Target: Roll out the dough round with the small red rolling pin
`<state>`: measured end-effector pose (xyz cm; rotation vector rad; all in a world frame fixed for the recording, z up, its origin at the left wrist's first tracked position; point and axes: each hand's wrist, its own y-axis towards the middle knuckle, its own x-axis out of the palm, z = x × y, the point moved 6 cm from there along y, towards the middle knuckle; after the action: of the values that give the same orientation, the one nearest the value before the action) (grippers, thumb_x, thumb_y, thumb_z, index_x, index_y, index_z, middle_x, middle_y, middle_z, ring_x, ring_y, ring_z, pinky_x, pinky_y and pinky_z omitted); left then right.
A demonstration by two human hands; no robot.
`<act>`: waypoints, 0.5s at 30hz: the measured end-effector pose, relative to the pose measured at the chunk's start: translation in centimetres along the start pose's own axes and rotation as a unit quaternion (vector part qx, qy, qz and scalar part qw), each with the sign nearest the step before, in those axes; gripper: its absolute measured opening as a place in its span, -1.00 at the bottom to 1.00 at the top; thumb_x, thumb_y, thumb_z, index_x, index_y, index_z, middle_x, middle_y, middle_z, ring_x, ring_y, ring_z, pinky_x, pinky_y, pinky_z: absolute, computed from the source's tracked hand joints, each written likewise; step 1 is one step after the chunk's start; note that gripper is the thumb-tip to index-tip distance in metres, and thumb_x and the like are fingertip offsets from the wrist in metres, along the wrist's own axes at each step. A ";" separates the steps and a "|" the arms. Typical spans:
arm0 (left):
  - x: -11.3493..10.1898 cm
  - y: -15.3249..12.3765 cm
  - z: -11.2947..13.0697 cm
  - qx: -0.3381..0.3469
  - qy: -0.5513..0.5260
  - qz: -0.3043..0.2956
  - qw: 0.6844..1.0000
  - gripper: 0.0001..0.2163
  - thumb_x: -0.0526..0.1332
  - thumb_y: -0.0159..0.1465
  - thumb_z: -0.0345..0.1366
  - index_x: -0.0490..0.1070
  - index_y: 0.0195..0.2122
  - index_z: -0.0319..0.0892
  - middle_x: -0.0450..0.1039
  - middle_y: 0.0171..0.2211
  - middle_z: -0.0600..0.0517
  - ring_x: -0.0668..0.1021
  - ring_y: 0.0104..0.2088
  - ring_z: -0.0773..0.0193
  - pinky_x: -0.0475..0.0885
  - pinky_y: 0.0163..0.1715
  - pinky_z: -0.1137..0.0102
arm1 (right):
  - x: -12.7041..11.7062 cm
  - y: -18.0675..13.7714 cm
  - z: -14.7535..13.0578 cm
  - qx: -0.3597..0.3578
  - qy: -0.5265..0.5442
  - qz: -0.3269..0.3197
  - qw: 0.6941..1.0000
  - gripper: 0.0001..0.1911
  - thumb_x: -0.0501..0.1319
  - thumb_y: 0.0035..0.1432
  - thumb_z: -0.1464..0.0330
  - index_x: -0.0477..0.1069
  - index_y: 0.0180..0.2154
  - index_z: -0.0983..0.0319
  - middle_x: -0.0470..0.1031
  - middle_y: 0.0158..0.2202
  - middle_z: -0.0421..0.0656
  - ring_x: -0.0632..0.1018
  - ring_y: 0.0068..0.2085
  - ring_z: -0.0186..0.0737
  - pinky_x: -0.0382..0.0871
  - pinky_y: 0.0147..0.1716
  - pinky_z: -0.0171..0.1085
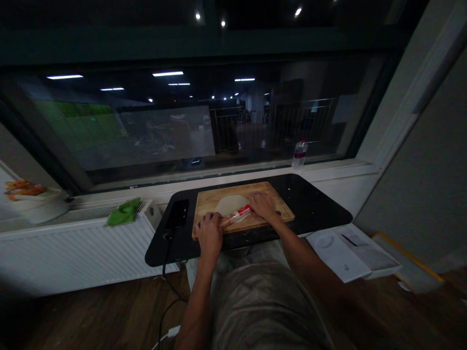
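At the middle of the wooden board (272,189), we have the rolling pin (237,214) lying across a sheet of dough (230,202). Its long axis runs from about 8 o'clock to 2 o'clock, the bare tan end toward 8 and the red-labelled part (the print is too small for us to read) toward 2. As we judge it, the flattening is well along: the dough is already a broad, thin, roughly round sheet, most of it showing on the 12 o'clock side of the pin. Whether it needs more thinning we cannot tell; it has yet to be lifted off the board.

Our left hand (209,227) has its grip closed over the 8 o'clock end, and our right hand (261,204) has its grip bent over the 2 o'clock end; how hard either presses we cannot tell.

Farther out, the board rests on our black worktop (314,201), with a dark phone-like device (177,214) just beside it at 9 o'clock. Beyond the worktop, we see a green cloth (124,212) on the radiator (91,253) at 9 o'clock and a bottle (299,154) on the sill near 1 o'clock.
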<state>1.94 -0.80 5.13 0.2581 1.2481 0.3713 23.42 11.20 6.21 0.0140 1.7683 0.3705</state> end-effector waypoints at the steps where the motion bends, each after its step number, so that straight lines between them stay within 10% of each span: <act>1: -0.1 0.4 -0.2 -0.006 0.001 -0.002 1.000 -0.72 0.20 0.42 -0.50 0.62 0.00 -0.05 0.59 0.09 -0.11 0.56 0.16 -0.04 0.40 0.14 0.12 | -0.1 -0.1 0.1 0.008 0.001 0.006 1.000 -0.48 -0.09 0.64 0.29 0.65 0.14 0.21 0.67 0.23 0.03 0.58 0.28 -0.03 0.32 0.30 -0.18; 15: -0.3 -1.7 0.6 0.012 0.003 0.014 1.000 -0.68 0.13 0.43 -0.53 0.61 0.01 -0.07 0.63 0.07 -0.11 0.57 0.12 -0.03 0.36 0.16 0.13 | -0.7 -0.3 -0.3 0.000 0.000 0.015 1.000 -0.50 -0.07 0.64 0.31 0.66 0.07 0.21 0.68 0.20 0.02 0.56 0.25 -0.06 0.29 0.28 -0.21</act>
<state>2.64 -2.45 4.88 0.2949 1.2563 0.3813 23.36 10.74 6.85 0.0409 1.7704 0.3917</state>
